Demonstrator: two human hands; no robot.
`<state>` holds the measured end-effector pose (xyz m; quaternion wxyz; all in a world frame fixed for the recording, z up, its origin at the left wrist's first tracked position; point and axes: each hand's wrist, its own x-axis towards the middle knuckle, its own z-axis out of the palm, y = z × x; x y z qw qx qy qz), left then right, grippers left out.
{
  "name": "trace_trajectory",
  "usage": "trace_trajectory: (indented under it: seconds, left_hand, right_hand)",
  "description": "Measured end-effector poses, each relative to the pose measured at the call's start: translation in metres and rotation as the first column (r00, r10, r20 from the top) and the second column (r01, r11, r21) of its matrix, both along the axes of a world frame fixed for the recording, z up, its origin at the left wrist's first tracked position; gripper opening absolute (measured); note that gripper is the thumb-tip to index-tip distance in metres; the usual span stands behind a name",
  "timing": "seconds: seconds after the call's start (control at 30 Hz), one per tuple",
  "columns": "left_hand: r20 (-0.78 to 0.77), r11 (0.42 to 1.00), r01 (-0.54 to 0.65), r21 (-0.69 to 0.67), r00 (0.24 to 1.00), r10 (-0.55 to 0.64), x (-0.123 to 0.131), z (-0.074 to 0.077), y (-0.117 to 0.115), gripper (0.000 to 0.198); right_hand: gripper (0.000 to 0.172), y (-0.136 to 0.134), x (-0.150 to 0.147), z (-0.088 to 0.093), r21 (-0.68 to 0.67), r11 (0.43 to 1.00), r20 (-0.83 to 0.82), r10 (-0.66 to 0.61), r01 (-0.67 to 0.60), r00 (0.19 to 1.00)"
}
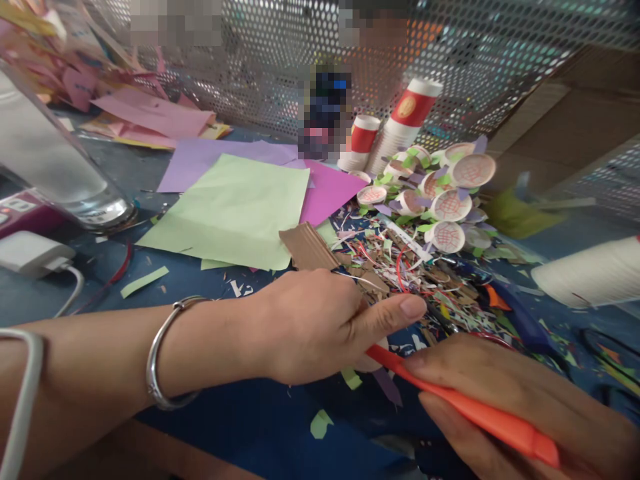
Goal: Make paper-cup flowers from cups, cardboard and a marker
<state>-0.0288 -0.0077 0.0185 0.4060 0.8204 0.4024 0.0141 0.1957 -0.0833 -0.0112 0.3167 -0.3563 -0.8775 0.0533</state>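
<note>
My left hand, with a silver bangle at the wrist, is closed with its thumb stretched to the right. Under its fingers shows part of a pale paper cup piece with green and purple paper tabs, mostly hidden by the hand. My right hand grips a slim orange-red plastic tool, whose narrow end reaches the pale piece below my left thumb. The tool's exact kind is not clear. Beyond my hands sits a cluster of decorated cup pieces with red lines on their round faces.
Green paper and purple paper lie behind my left hand. Paper scraps litter the blue table. Stacked paper cups lean by a perforated metal screen. At left stand a water glass and a white charger.
</note>
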Motion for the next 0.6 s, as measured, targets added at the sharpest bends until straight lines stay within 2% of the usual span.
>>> trace_trajectory:
  seconds: [0.17,0.3,0.47,0.6]
  left_hand:
    - [0.079,0.999,0.022,0.028,0.997,-0.024,0.000,-0.004,0.000,0.074]
    - [0.079,0.999,0.029,0.040,0.996,-0.032,-0.001,-0.007,-0.001,0.075]
    - [0.081,0.997,0.016,0.072,0.996,-0.021,-0.001,-0.006,-0.002,0.073]
    - [0.001,1.000,0.005,0.025,1.000,-0.005,-0.001,-0.002,-0.003,0.077]
  right_hand:
    - [0.028,-0.001,0.003,-0.007,-0.031,0.999,0.034,0.032,-0.031,0.999]
    - [0.028,0.000,0.003,-0.007,-0.051,0.998,0.065,0.030,-0.026,0.997]
    - [0.021,-0.003,-0.002,-0.007,0.013,1.000,0.022,0.013,-0.013,1.000]
    - [0.014,-0.002,-0.009,-0.004,0.055,0.997,-0.027,-0.050,0.051,0.998]
